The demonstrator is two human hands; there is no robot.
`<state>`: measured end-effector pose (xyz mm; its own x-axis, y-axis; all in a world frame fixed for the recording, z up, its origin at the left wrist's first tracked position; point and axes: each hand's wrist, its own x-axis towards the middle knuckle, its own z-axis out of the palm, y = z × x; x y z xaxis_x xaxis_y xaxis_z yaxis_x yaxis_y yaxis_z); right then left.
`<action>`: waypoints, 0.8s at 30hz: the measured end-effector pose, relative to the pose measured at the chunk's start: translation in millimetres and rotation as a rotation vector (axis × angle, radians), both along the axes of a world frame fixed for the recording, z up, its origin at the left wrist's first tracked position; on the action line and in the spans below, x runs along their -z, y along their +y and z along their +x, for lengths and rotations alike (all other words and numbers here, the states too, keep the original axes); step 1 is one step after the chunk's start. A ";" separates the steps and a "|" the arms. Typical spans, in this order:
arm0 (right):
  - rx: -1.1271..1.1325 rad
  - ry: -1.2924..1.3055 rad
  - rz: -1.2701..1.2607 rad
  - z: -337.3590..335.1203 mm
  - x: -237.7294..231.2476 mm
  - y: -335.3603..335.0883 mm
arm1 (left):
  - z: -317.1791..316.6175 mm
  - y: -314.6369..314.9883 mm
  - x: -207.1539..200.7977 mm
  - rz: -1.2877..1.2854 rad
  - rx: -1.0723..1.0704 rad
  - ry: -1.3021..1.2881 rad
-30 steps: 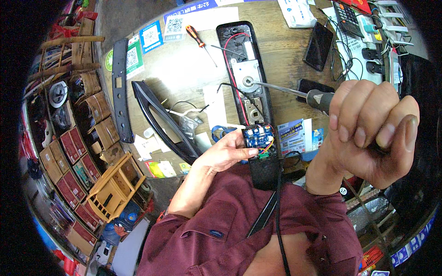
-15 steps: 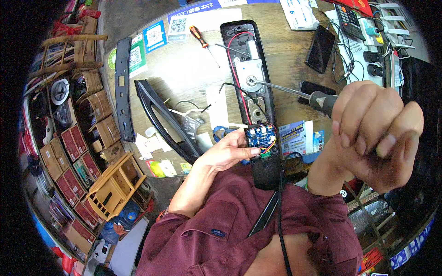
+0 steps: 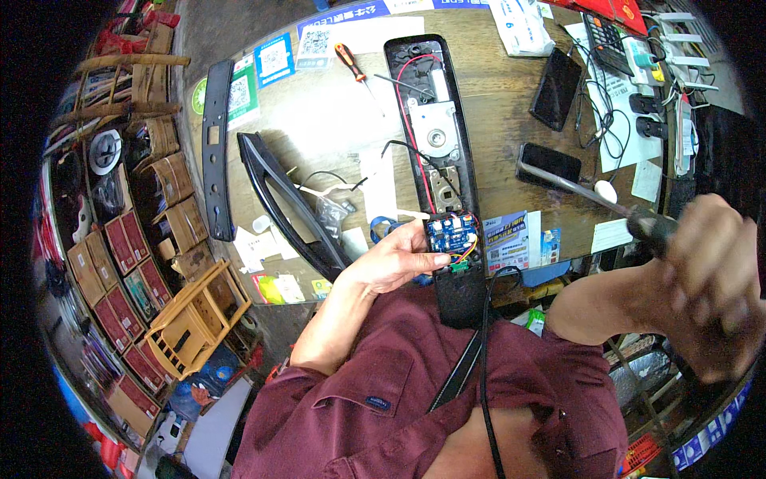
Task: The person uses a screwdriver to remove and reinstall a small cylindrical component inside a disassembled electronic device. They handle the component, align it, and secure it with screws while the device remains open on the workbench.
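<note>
Showing blurred, the right hand [image 3: 714, 279] closes around a dark-handled, steel-shafted screwdriver [image 3: 638, 219], hiding its handle's end. The left hand [image 3: 391, 262], some fingertips hidden, pinches a blue rectangular circuit board [image 3: 451, 234] over a long black plastic housing [image 3: 463, 152] extending ahead of that hand.

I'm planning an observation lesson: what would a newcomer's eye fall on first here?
Probably the long, open black case down the middle of the view. Toward its near end, the left hand holds a blue circuit board. At far right, the blurred right hand grips a screwdriver.
</note>
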<state>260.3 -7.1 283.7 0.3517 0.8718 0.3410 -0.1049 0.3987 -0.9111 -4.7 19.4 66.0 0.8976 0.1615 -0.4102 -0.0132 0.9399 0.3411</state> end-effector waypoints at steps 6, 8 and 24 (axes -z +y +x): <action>0.171 -0.324 -0.638 -6.0 86.5 -15.9 | 1.1 -0.2 -0.6 -0.009 -0.015 -0.031; 0.119 -0.303 -0.810 -14.7 116.8 -28.2 | 1.3 0.3 -0.6 -0.015 -0.020 -0.019; -0.009 -0.173 -1.001 -59.9 183.2 -114.0 | 12.8 -10.0 25.8 -0.114 -0.012 -0.006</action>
